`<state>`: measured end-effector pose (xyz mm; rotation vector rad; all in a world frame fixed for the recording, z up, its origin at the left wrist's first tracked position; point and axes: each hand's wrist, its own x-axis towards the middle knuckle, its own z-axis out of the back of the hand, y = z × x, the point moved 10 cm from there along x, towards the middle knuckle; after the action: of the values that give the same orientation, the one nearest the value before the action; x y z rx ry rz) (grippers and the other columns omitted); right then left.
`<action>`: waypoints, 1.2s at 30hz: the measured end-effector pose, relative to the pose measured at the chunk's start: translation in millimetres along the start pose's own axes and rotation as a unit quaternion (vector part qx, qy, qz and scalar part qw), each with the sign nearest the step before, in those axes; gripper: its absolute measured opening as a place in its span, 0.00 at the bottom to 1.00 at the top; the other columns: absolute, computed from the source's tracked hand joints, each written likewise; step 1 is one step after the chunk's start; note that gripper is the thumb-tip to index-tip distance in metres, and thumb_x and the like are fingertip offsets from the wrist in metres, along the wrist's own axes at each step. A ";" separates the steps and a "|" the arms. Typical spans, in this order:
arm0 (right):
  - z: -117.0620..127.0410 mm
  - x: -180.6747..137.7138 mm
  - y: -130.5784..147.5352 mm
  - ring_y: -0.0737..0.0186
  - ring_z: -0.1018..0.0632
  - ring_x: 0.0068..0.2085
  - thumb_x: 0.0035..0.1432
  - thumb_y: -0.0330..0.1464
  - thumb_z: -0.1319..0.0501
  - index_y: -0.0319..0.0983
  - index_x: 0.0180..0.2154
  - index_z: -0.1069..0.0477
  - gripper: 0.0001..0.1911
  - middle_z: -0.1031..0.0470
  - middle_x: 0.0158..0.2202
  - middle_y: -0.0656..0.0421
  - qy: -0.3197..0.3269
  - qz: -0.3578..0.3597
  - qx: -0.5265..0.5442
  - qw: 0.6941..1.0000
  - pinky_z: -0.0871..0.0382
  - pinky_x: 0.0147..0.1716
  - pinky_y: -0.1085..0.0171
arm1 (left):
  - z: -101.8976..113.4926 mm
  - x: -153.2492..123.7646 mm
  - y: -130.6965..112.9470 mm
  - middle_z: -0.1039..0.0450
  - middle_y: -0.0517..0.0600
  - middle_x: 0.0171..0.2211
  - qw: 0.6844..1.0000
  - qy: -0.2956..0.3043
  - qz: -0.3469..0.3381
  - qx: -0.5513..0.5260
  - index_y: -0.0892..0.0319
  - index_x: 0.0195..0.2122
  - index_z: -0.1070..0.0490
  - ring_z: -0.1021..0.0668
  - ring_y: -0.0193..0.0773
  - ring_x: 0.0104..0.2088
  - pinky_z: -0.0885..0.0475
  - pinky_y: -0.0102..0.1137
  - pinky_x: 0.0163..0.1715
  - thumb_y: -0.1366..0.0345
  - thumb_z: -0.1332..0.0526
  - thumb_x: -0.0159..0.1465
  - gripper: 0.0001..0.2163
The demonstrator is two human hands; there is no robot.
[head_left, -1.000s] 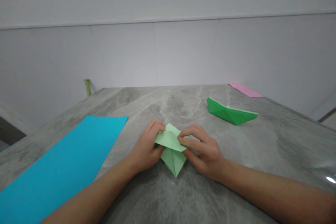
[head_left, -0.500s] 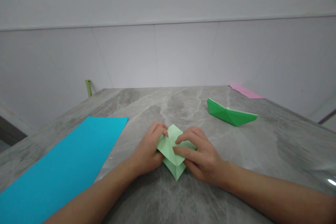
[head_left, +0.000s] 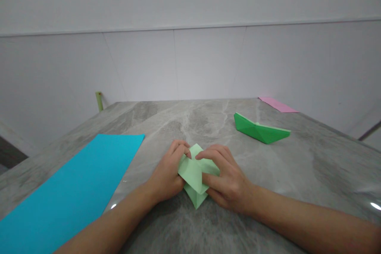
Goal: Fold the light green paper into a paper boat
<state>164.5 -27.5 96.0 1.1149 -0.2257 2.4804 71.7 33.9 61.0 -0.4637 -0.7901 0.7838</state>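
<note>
A pale green folded paper (head_left: pixel 191 174) is between my two hands, low over the table. My left hand (head_left: pixel 171 170) grips its left side, the thumb hidden beneath and the fingers curled over the upper flap. On the other side my right hand (head_left: pixel 228 176) pinches the right part, index finger bent over the top and another finger tucked under a raised flap. One pointed corner juts toward me, another away from me. To the right, beyond my right hand, rests a bright green paper boat (head_left: pixel 262 129), apart from both hands.
A large blue sheet (head_left: pixel 80 178) covers the left of the grey marbled table (head_left: pixel 166 123). At the far right edge lies a pink sheet (head_left: pixel 278 104). A light green strip-like object (head_left: pixel 99 101) stands past the far left edge. A white wall (head_left: pixel 205 63) closes off the back.
The front flap of the pale green paper has lifted and bowed open around a right-hand finger. Both hands keep their hold. The whole view has shifted slightly.
</note>
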 end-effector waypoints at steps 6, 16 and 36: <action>5.8 -4.4 -10.6 0.51 0.32 0.46 0.55 0.24 0.43 0.36 0.29 0.29 0.06 0.35 0.46 0.50 -0.038 -0.038 -0.023 0.998 0.37 0.44 0.50 | 4.6 0.1 -3.1 0.38 0.53 0.47 0.999 -0.011 -0.019 0.035 0.57 0.42 0.37 0.32 0.43 0.49 0.33 0.37 0.47 0.80 0.43 0.51 0.18; 8.3 -7.5 -21.9 0.50 0.34 0.47 0.54 0.22 0.43 0.36 0.28 0.27 0.08 0.36 0.48 0.50 -0.050 -0.088 -0.035 0.994 0.37 0.45 0.50 | 27.5 -3.7 -20.5 0.36 0.54 0.51 0.977 -0.117 -0.107 0.144 0.56 0.39 0.30 0.32 0.44 0.51 0.35 0.40 0.50 0.76 0.38 0.56 0.11; 13.1 -2.9 -20.0 0.51 0.33 0.48 0.54 0.27 0.36 0.36 0.27 0.26 0.05 0.36 0.48 0.51 -0.077 -0.087 -0.017 0.993 0.37 0.47 0.50 | 29.2 -7.4 -50.7 0.31 0.53 0.44 0.940 -0.136 -0.230 0.210 0.60 0.26 0.34 0.30 0.42 0.45 0.30 0.40 0.44 0.79 0.40 0.57 0.08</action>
<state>183.7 -14.3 102.2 1.2584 -0.2046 2.2329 68.4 -1.4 108.1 0.2183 -0.9130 0.5567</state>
